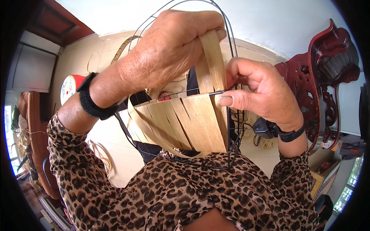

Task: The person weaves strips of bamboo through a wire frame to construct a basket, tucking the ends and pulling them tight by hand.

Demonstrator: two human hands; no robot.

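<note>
Above the lap, I noted the left hand [169, 46] clamped on the pale leaf strip [214, 63], its long axis near vertical; the right hand [262, 92] pinched it just below against the black wire frame [231, 42].

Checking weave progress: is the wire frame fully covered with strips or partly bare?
Partly bare. Tan strips cover only the lower part; the wire frame arches uncovered above both hands.

The wire frame [231, 127] sits between both hands, strips [185, 123] woven across it, a carved chair [327, 77] at right.
</note>
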